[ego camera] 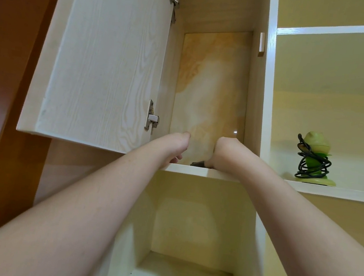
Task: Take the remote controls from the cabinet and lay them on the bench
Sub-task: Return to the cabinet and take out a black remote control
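Both my arms reach up into the open upper compartment of a pale wood cabinet (255, 100). My left hand (179, 147) rests over the shelf edge (195, 170), its fingers curled down behind the edge and mostly hidden. My right hand (224, 152) is bent at the wrist with its fingers folded down onto the shelf. A dark remote control (198, 163) shows as a thin sliver just left of my right hand, touching it; the fingers appear closed on it. The rest of the shelf's contents are hidden by the edge.
The cabinet door (99, 61) hangs open to the left with metal hinges. On the open shelf to the right stands a green frog-shaped gadget (314, 160) wrapped in a black cable. A lower compartment (179, 238) lies below my arms.
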Motion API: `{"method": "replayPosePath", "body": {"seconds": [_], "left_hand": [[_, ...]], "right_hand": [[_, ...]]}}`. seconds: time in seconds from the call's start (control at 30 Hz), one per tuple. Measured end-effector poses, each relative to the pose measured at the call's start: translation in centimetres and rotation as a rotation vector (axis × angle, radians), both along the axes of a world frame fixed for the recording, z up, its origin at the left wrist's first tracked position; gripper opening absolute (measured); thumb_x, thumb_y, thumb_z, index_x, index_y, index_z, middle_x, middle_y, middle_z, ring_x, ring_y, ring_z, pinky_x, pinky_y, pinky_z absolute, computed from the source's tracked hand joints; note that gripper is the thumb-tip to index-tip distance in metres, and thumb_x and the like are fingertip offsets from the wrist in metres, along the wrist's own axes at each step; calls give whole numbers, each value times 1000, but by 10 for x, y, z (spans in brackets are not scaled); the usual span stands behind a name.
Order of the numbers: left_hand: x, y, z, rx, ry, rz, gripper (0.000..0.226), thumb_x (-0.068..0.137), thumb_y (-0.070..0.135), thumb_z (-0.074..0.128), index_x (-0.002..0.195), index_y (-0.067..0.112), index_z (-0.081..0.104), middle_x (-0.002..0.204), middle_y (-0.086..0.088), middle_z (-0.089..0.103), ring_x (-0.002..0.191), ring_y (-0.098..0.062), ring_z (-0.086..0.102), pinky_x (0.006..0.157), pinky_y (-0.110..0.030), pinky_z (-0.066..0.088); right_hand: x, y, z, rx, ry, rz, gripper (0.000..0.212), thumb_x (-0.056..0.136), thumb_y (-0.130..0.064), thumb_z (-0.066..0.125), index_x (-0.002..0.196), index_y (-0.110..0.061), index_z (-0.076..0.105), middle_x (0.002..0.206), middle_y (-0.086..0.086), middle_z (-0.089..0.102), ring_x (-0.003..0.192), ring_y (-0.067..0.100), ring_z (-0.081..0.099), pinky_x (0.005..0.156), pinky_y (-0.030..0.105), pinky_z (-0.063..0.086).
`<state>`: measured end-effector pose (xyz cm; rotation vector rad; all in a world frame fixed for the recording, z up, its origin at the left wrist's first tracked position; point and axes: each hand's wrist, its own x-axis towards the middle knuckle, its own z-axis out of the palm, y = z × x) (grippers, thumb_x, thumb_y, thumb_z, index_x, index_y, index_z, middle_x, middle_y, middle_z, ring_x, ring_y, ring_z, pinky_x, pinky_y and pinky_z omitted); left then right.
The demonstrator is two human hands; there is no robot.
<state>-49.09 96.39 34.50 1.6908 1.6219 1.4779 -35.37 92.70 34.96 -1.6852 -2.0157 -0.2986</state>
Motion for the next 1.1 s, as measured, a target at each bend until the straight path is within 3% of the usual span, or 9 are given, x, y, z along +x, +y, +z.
{"method": "replayPosePath", "body": {"seconds": [0.1, 0.17, 0.23, 0.33, 0.47, 0.67, 0.87, 1.1], "left_hand": [[0, 1, 0, 6, 14, 12, 52, 99, 44, 26, 125, 7, 52, 100, -13, 56, 84, -24, 51, 78, -32, 44], [-1, 0, -1, 17, 16, 17, 51, 99, 44, 26, 128, 8, 50, 103, -13, 55, 87, -24, 52, 78, -31, 45], [-1, -1, -1, 28, 9, 24, 51, 99, 44, 26, 127, 8, 49, 102, -13, 55, 87, -25, 54, 81, -33, 47], [0, -3, -1, 58, 7, 38, 49, 98, 43, 26, 121, 8, 51, 98, -11, 55, 84, -26, 60, 88, -36, 51], [2, -11, -1, 105, -65, 24, 48, 98, 42, 29, 115, 4, 54, 90, -14, 60, 80, -27, 64, 84, -36, 55], [0, -35, -2, 210, -278, -143, 40, 100, 32, 34, 118, 3, 56, 108, -20, 65, 79, -21, 67, 69, -23, 57], [12, -61, -13, 235, -321, -240, 19, 95, 19, 47, 104, 5, 58, 101, -17, 58, 74, -21, 69, 63, -21, 58], [23, -102, -32, 293, -462, -328, 13, 96, 13, 53, 97, 3, 60, 90, -10, 63, 72, -19, 67, 54, -19, 54]], "right_hand": [[2, -11, -3, 48, 28, 59, 29, 83, -35, 65, 85, -7, 56, 72, 5, 51, 57, 20, 46, 47, 25, 34], [4, -17, -6, 100, 58, 96, 34, 84, -30, 63, 110, -7, 60, 87, 6, 60, 68, 22, 54, 53, 24, 40], [8, -22, -9, 150, 67, 127, 40, 84, -27, 61, 119, -8, 59, 101, 8, 65, 80, 24, 62, 63, 26, 47], [12, -32, -13, 199, 60, 168, 41, 84, -28, 60, 121, -10, 58, 109, 9, 65, 94, 25, 65, 74, 30, 53], [18, -46, -16, 245, 52, 195, 41, 84, -29, 60, 121, -13, 55, 107, 6, 63, 87, 23, 64, 69, 29, 52], [33, -65, -16, 333, 94, 235, 48, 83, -32, 60, 129, -19, 50, 96, 1, 54, 82, 22, 58, 70, 31, 52], [53, -84, -19, 314, 153, 311, 55, 84, -33, 62, 135, -24, 45, 119, 4, 59, 88, 20, 57, 69, 29, 49], [75, -122, -30, 278, 233, 404, 49, 84, -31, 63, 130, -31, 48, 111, -5, 62, 71, 16, 63, 50, 23, 49]]}}
